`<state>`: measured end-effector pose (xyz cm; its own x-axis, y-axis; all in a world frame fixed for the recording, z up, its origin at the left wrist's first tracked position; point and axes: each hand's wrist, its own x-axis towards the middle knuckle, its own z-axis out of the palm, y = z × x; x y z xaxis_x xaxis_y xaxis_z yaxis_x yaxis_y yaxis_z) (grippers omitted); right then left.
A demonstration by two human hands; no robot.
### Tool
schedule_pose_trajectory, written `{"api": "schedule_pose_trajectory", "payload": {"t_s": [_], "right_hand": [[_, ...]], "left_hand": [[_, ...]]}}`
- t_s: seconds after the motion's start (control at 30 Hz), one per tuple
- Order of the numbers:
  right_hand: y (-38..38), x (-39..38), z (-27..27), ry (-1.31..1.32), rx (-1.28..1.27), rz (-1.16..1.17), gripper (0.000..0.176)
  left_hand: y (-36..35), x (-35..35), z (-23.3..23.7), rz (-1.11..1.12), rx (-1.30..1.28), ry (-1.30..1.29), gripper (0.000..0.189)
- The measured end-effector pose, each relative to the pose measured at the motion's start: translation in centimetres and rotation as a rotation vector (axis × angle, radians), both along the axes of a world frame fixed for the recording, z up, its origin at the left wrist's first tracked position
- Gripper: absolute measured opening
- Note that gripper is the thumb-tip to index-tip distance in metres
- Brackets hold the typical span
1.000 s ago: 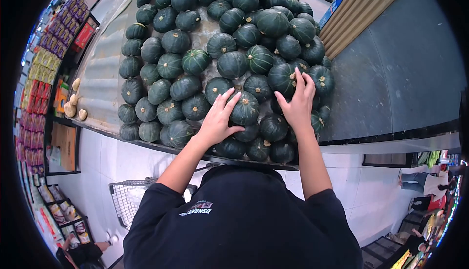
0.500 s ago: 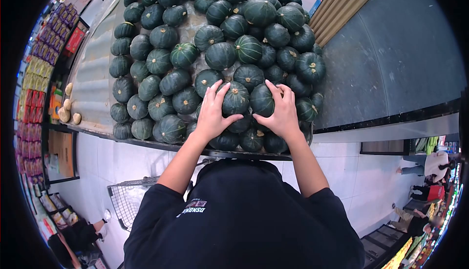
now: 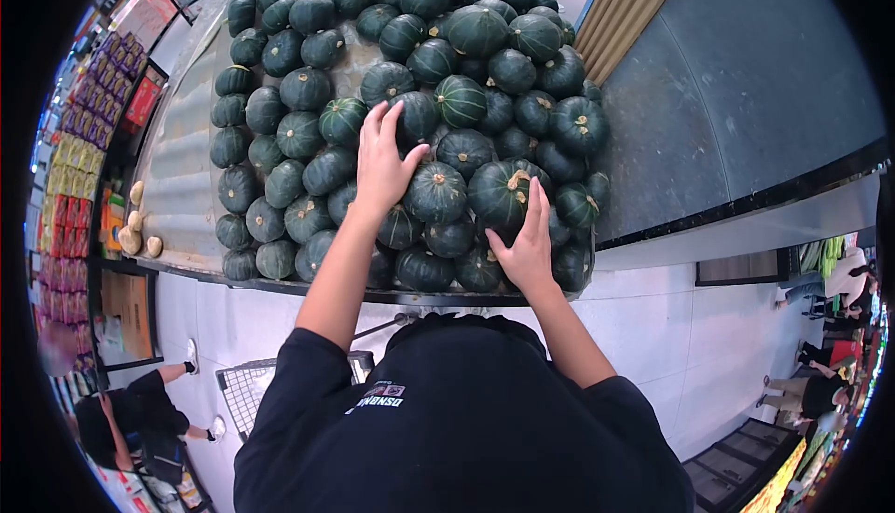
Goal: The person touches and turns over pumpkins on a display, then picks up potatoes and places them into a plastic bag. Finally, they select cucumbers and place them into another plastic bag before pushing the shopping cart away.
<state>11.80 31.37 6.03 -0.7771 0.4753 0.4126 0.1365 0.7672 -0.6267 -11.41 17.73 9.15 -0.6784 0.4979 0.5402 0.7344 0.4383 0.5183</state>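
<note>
Dark green kabocha squashes cover the display in rows and heaps. My left hand (image 3: 384, 161) is open, fingertips at the near-left side of one kabocha squash (image 3: 419, 114), thumb pointing right; whether it touches is hard to tell. Just right of that thumb lies another squash (image 3: 436, 192), pale stem facing up. Against the near-right side of a larger kabocha squash (image 3: 496, 198) with a tan stem rests my right hand (image 3: 528, 250), fingers stretched and thumb apart. Neither hand is closed round a squash.
The display's dark front edge (image 3: 410, 297) runs just before my body. A wire shopping cart (image 3: 250, 392) stands at lower left. Left are small pale round items (image 3: 132, 233) and shelves of packets (image 3: 70, 177). A grey surface (image 3: 690, 112) lies right; other people (image 3: 140, 410) are around.
My left hand has moved left and farther away, off the squash it was beside. My right hand has come slightly nearer to me. The larger tan-stemmed squash now shows its stem upward.
</note>
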Motion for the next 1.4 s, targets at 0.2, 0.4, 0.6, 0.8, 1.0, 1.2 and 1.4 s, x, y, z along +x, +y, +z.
{"api": "schedule_pose_trajectory", "payload": {"t_s": [0.2,0.4,0.6,0.8,1.0,1.2,1.4], "right_hand": [[-1.4,2.5,-1.3,0.001,-0.189,-0.047,0.106],[-2.2,3.7,-1.5,0.087,-0.232,-0.057,0.097],[-0.5,4.8,-0.5,0.179,-0.311,-0.163,0.084],[-0.4,4.7,-0.7,0.187,-0.341,-0.167,0.079],[-0.5,4.8,-0.6,0.138,-0.406,-0.105,0.074],[-0.1,4.4,-0.5,0.139,-0.427,-0.138,0.067],[-0.2,3.8,-0.4,0.136,-0.454,-0.086,0.063]], "left_hand": [[1.8,-2.1,0.1,-0.009,-0.253,0.138,0.088],[2.1,-2.8,-0.6,0.009,-0.244,0.19,0.089],[2.4,-1.7,3.2,-0.146,0.106,-0.08,0.08],[9.7,1.9,5.1,-0.383,0.006,-0.309,0.072],[13.6,2.1,2.7,-0.309,-0.278,0.036,0.078],[12.9,2.1,2.2,-0.321,-0.397,0.072,0.075],[7.6,-3.5,3.8,-0.035,0.073,0.183,0.048]]}}
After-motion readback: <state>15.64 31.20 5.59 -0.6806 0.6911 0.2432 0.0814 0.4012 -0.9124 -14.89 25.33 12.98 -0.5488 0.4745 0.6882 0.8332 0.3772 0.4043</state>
